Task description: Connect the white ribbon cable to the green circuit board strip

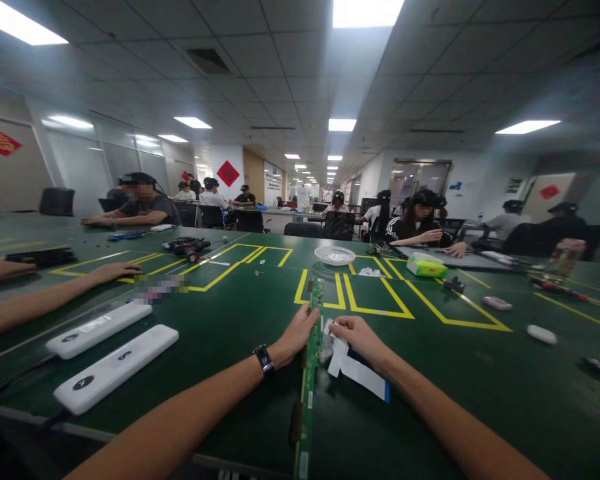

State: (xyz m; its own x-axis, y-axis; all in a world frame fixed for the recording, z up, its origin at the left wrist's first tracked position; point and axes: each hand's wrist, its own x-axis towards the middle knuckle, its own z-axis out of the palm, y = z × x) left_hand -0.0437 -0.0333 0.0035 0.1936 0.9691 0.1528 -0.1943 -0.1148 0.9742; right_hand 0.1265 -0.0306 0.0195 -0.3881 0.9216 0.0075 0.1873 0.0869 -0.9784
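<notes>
Stretching wide, the green table (pixel 220 320) bears yellow tape outlines (pixel 380 313); at its near side a long circuit board (pixel 307 400) points away, the left hand (pixel 295 335) clasping its far part in its grip; just beside, the right hand's (pixel 361 339) grip pinches a white flat cable (pixel 363 376) with a blue tip

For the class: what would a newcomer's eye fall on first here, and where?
First, the long green board, held by the left hand at lower centre. Just right of it, the right hand holds a white ribbon with a blue end. Yellow tape stands out on the table beyond.
</notes>
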